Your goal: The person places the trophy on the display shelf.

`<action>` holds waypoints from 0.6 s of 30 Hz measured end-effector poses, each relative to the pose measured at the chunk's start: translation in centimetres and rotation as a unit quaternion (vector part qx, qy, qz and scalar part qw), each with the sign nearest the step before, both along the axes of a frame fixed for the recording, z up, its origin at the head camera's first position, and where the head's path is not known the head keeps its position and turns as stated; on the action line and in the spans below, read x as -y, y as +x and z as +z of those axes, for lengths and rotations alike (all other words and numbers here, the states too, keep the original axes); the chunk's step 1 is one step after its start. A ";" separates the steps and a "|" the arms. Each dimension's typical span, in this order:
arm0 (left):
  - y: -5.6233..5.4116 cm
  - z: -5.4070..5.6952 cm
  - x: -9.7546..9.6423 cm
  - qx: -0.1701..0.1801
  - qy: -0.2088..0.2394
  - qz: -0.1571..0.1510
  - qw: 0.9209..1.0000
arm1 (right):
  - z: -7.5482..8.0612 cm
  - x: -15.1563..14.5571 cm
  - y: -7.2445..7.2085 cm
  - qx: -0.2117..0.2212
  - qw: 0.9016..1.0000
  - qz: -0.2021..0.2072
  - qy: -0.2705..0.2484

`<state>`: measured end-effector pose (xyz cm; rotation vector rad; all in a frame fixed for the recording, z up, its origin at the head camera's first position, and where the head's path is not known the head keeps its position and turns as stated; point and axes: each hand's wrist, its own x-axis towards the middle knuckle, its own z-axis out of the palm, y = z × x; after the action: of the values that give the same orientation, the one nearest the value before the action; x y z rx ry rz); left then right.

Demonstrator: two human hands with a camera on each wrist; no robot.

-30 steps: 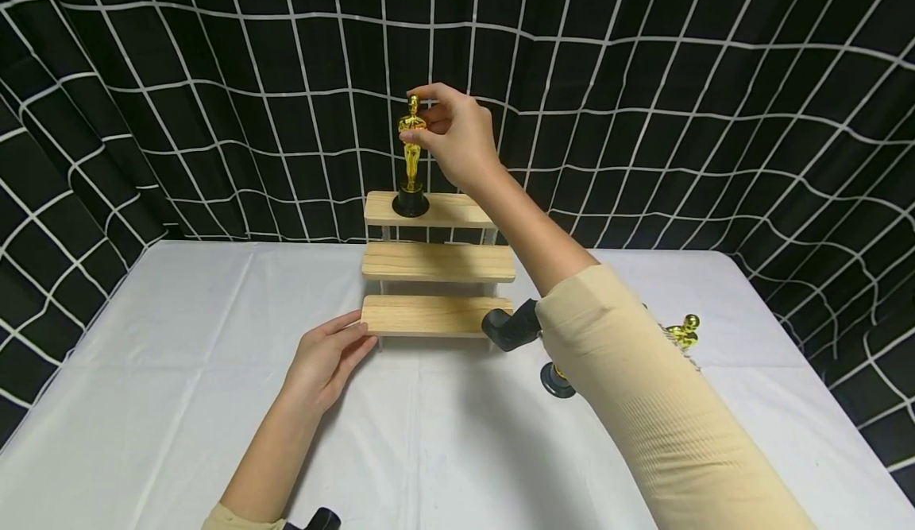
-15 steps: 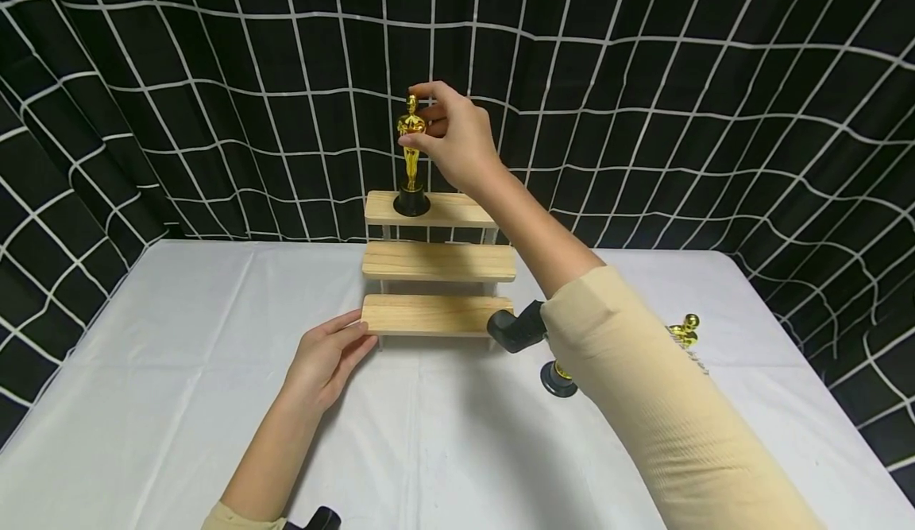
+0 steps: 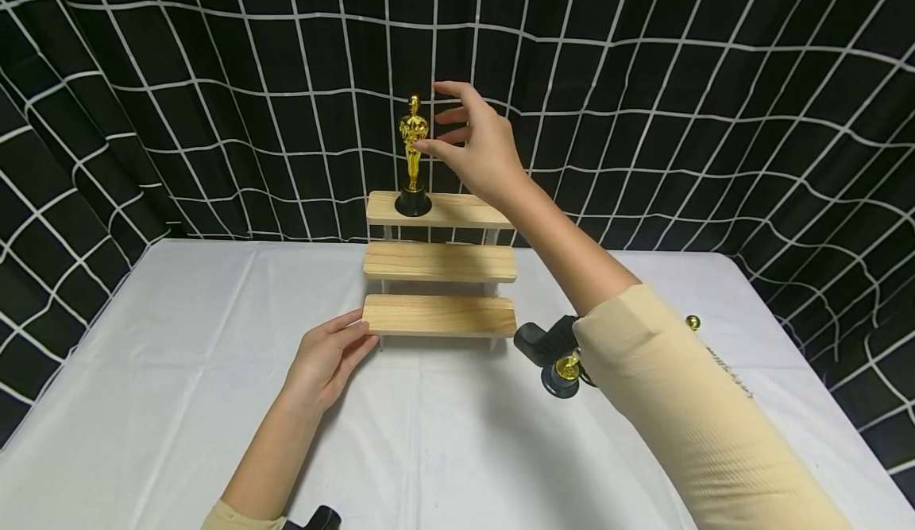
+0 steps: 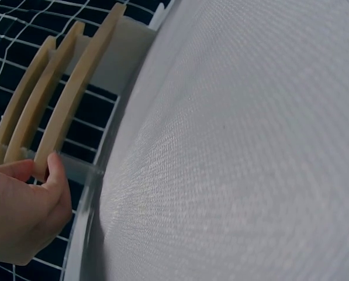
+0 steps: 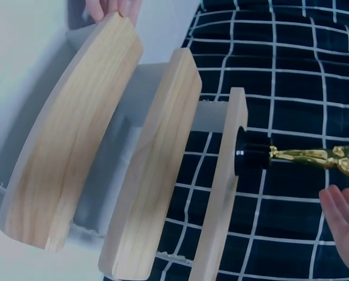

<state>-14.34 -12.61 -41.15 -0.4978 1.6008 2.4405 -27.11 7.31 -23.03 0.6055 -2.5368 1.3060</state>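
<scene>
A gold trophy statuette (image 3: 413,145) on a round black base stands upright at the left end of the top shelf of a three-tier wooden display stand (image 3: 439,261). Just right of it, my right hand (image 3: 482,145) has its fingers spread and away from the figure; whether the thumb tip still touches the figure I cannot tell. The right wrist view shows the statuette (image 5: 303,157) on the highest board with the hand's fingertips (image 5: 338,205) beside it. My left hand (image 3: 325,359) pinches the left end of the lowest board (image 4: 75,93) between thumb and fingers.
A second statuette with a black base (image 3: 560,379) lies on the white tablecloth (image 3: 214,339), partly behind the right sleeve. A gold ball-like head (image 3: 693,323) and a silvery chain (image 3: 729,371) show beyond that sleeve. A black curtain with white grid lines (image 3: 608,77) hangs behind the table.
My right hand has let go of the statuette's upper body and shifted right, its fingers spreading. The statuette stays upright on the top shelf. My left hand holds its place.
</scene>
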 end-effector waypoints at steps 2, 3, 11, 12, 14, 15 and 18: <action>0.0 0.0 0.0 0.000 -0.001 0.000 1.000 | 0.0 -0.3 0.2 0.004 1.000 -0.001 0.001; 0.0 0.0 0.0 0.000 -0.002 0.000 1.000 | 0.0 -0.4 0.3 0.006 1.000 -0.001 0.000; 0.0 0.0 0.0 0.003 -0.002 -0.001 1.000 | -0.3 -1.5 1.1 0.010 1.000 0.001 -0.023; 0.0 0.0 0.0 0.003 -0.002 -0.001 1.000 | -0.4 -1.6 1.1 0.011 1.000 0.001 -0.029; 0.0 0.0 0.1 0.004 -0.002 -0.002 1.000 | -0.5 -1.8 1.3 0.015 0.999 0.001 -0.039; 0.0 0.0 0.1 0.004 -0.002 -0.003 1.000 | -0.5 -1.9 1.5 0.017 0.999 0.002 -0.042; 0.0 0.0 0.1 0.003 0.000 -0.005 1.000 | -0.8 -2.2 1.9 0.022 0.999 0.007 -0.049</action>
<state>-14.34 -12.67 -41.10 -0.4939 1.5975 2.4293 -25.25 9.52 -23.87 0.5812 -2.4892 1.4543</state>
